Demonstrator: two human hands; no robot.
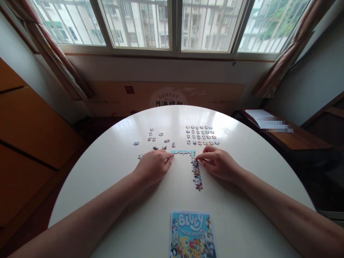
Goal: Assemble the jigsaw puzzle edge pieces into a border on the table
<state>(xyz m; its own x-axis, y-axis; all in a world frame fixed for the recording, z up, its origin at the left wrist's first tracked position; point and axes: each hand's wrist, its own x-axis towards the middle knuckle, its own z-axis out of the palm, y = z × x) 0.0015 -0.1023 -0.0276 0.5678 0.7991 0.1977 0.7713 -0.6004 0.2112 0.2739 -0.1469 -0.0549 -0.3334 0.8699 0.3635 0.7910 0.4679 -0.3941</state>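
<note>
An L-shaped strip of joined jigsaw puzzle pieces [197, 173] lies on the white table, with a light blue row along its top and a darker multicoloured column down its right side. At the left end of the top row, my left hand [154, 163] is closed, its fingertips on the edge piece. My right hand [219, 161] is curled at the outer side of the column, just below the corner, with index finger and thumb close together against it. Whether either fingertip pair lifts the strip cannot be seen.
Loose puzzle pieces [167, 141] are scattered beyond my left hand. Several more pieces [201, 137] lie in neat rows at the back right. A Bluey picture sheet [192, 234] rests near me on the round table [107, 172]. Papers lie on a wooden surface [292, 139] at the right.
</note>
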